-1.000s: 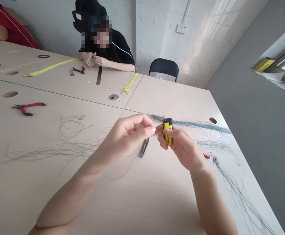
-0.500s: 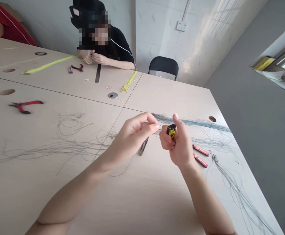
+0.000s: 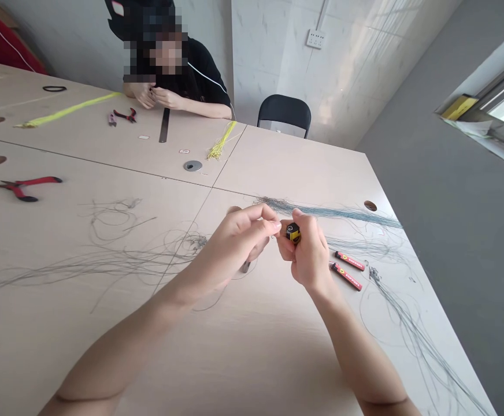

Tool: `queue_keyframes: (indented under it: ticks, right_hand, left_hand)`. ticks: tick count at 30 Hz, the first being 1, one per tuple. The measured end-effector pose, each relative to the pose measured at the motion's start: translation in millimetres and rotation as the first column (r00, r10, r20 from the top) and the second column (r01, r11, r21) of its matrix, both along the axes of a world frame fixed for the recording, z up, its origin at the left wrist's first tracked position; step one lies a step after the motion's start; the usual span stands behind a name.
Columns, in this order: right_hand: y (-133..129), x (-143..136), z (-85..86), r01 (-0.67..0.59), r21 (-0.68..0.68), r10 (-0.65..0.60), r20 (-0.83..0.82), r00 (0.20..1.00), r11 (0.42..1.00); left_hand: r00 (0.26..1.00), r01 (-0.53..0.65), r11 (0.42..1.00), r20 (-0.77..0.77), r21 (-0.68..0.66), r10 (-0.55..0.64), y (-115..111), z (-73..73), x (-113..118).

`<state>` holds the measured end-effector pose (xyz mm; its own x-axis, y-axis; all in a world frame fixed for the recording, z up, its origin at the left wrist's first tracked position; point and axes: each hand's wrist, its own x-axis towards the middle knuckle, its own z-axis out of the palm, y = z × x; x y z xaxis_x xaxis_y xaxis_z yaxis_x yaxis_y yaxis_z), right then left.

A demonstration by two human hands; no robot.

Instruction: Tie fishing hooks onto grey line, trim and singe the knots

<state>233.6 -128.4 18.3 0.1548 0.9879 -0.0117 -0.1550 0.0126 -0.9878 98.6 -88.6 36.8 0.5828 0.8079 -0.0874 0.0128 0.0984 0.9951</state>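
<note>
My right hand is closed around a black and yellow lighter, its top end facing me and the thumb lying along it. Close beside it, my left hand pinches a fine cord between thumb and fingertips; the cord is barely visible in the small gap between the hands. Below the left hand, the end of a metal tool like tweezers shows, the rest hidden. Grey cords spread loosely to the left, and a blue-grey cord bundle lies beyond my hands.
Two red lighters lie right of my right hand, near another grey cord bundle. Red-handled pliers rest at left. Across the table, a person in black sits near yellow cords and a ruler.
The lighter's thumb has come down from its raised position to lie over the lighter's top. My hands have drawn slightly closer together. The whole view has shifted a little.
</note>
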Motion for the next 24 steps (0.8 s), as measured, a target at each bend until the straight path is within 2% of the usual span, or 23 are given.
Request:
queue_keyframes:
  ticks: [24]
  right_hand:
    - [3.9,2.1,-2.7,-0.002,0.003,0.001,0.041,0.999,1.000]
  left_hand:
    - [1.000,-0.003,0.997,0.027,-0.078,0.005,0.6,-0.9,1.0]
